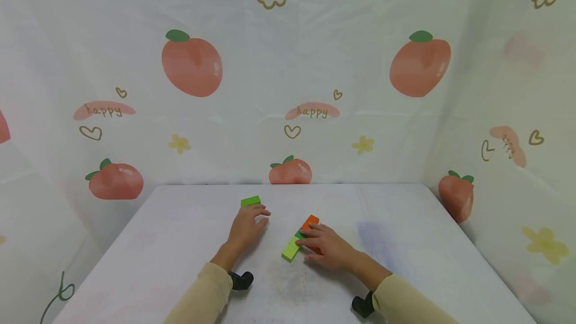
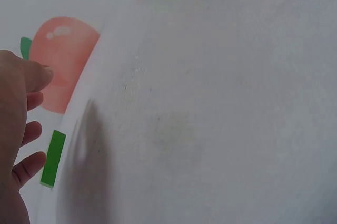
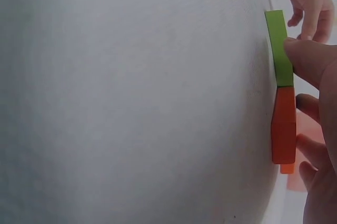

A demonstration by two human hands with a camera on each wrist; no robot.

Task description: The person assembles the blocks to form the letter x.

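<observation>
My left hand (image 1: 245,228) is over the far middle of the table, its fingers loosely bent. Just beyond its fingertips lies a bright green block (image 1: 250,201); in the left wrist view this green block (image 2: 53,158) shows past the fingers, apart from them. To the right, a slanted row holds a yellow-green block (image 1: 290,250), a darker green piece (image 1: 299,234) and an orange block (image 1: 310,221). My right hand (image 1: 330,248) rests along this row, fingers spread and relaxed. In the right wrist view its thumb lies against the yellow-green block (image 3: 279,50), beside a red-orange block (image 3: 284,126).
The white table (image 1: 180,264) ends at a white cloth backdrop (image 1: 306,59) printed with fruit and flowers. A second cloth side runs along the right. Black straps (image 1: 242,280) sit at both wrists. A faint purple stain (image 1: 375,244) marks the table on the right.
</observation>
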